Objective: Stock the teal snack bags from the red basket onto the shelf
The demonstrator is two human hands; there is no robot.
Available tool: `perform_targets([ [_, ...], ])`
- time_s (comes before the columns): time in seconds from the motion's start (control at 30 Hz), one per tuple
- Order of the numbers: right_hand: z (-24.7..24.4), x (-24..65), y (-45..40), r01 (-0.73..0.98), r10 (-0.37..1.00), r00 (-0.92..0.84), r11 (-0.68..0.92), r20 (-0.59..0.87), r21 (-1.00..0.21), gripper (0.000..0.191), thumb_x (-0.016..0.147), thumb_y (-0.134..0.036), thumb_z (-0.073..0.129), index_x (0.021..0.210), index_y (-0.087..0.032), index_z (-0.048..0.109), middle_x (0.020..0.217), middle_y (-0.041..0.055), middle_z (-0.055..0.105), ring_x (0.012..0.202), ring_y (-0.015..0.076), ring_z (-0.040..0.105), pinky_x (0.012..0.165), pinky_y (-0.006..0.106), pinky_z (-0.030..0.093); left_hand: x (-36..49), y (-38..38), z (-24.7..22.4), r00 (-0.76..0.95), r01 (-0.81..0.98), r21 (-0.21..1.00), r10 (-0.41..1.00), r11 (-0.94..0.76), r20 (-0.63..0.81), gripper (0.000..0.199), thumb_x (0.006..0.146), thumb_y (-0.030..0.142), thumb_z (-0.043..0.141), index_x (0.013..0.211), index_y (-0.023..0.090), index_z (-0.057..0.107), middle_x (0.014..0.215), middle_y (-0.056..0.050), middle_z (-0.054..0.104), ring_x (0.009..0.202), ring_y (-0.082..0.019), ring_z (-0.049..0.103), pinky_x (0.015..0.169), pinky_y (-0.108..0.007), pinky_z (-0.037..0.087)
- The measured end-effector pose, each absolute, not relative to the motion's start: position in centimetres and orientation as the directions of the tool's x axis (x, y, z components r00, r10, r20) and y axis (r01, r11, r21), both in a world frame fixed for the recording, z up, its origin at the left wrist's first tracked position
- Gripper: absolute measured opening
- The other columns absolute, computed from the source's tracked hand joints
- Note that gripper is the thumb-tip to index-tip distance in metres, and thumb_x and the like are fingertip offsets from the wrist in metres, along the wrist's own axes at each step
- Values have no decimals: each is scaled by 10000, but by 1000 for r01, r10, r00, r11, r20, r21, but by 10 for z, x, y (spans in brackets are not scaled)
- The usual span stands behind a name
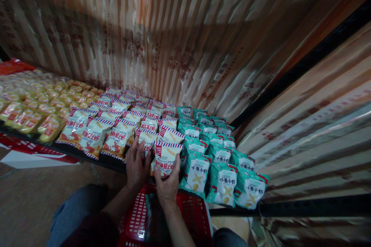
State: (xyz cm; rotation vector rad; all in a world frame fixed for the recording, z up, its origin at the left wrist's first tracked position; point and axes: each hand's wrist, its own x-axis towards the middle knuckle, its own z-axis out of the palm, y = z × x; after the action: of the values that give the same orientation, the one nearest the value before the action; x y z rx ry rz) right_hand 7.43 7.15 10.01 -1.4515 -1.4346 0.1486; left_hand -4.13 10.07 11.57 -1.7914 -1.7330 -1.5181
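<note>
My right hand [168, 187] grips the lower part of a white snack bag [166, 153] with a red-and-blue striped edge, thumb on its left side and fingers on its right. Just to the left, my left hand [136, 164] rests with its fingers stretched out against the front of another white snack bag [147, 137]. Both bags are at the front edge of the shelf, in rows of the same white bags. Directly right of my right hand stand rows of green snack bags [197, 173].
Yellow packaged snacks [50, 127] fill the shelf's left part. Below its front edge sits a red plastic basket [135, 216] with a dark item inside. Striped sheeting [174, 46] hangs behind, and a dark metal post [301, 61] slants at the right.
</note>
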Motion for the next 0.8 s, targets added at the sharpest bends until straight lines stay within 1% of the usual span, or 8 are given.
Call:
perform_targets([
  [0.1, 105, 74, 76, 641, 835, 234, 253, 498, -724, 813, 824, -445, 560, 1455, -109, 175, 1402, 219, 420, 1268, 291, 460, 970, 449, 454, -43, 103, 117, -231, 843, 463, 592, -274, 772, 501, 868, 281, 551, 1330, 164, 394, 1418, -202, 395, 1303, -317, 392, 985, -478, 392],
  [0.2, 110, 73, 80, 625, 861, 239, 219, 450, -750, 800, 845, -438, 529, 1464, -110, 142, 1422, 217, 393, 1286, 287, 438, 990, 456, 436, -43, 103, 117, -195, 861, 439, 629, -257, 752, 468, 873, 255, 528, 1316, 149, 420, 1474, -212, 305, 1361, -341, 296, 1025, -514, 345],
  [0.27, 110, 72, 81, 630, 849, 261, 211, 460, -747, 799, 850, -449, 519, 1465, -110, 139, 1439, 218, 363, 1307, 293, 407, 1009, 475, 411, -44, 103, 116, -185, 865, 437, 652, -247, 735, 449, 878, 228, 501, 1314, 150, 433, 1502, -201, 257, 1383, -343, 247, 1047, -527, 314],
  [0.37, 107, 71, 78, 652, 818, 279, 223, 503, -725, 810, 836, -462, 541, 1457, -105, 162, 1451, 223, 336, 1327, 306, 367, 1022, 495, 388, -44, 101, 116, -177, 864, 436, 659, -251, 731, 455, 871, 218, 501, 1317, 156, 444, 1519, -184, 225, 1395, -349, 213, 1061, -537, 290],
  [0.53, 101, 71, 71, 649, 808, 323, 190, 492, -737, 762, 864, -454, 501, 1456, -118, 158, 1439, 225, 349, 1313, 308, 386, 989, 480, 419, -41, 95, 118, -138, 862, 409, 638, -299, 758, 465, 857, 210, 509, 1320, 208, 467, 1523, -132, 247, 1396, -352, 203, 1076, -561, 248],
  [0.63, 101, 72, 68, 668, 793, 317, 203, 521, -716, 758, 864, -468, 496, 1453, -121, 167, 1437, 227, 348, 1315, 316, 380, 992, 495, 412, -38, 91, 118, -86, 857, 382, 635, -346, 768, 512, 850, 220, 511, 1355, 236, 431, 1508, -113, 291, 1397, -345, 203, 1082, -562, 240],
  [0.7, 102, 73, 67, 687, 781, 313, 206, 540, -697, 777, 851, -480, 514, 1450, -121, 173, 1433, 228, 351, 1314, 323, 378, 995, 510, 406, -36, 88, 118, -48, 842, 372, 633, -391, 773, 539, 859, 211, 487, 1387, 231, 381, 1497, -118, 311, 1399, -338, 198, 1082, -562, 245],
  [0.8, 105, 75, 63, 710, 769, 294, 222, 568, -668, 773, 855, -474, 514, 1452, -122, 171, 1426, 225, 358, 1314, 322, 375, 998, 519, 405, -32, 84, 116, -24, 802, 388, 624, -455, 781, 554, 880, 195, 430, 1420, 189, 305, 1473, -147, 342, 1397, -328, 208, 1082, -566, 253],
])
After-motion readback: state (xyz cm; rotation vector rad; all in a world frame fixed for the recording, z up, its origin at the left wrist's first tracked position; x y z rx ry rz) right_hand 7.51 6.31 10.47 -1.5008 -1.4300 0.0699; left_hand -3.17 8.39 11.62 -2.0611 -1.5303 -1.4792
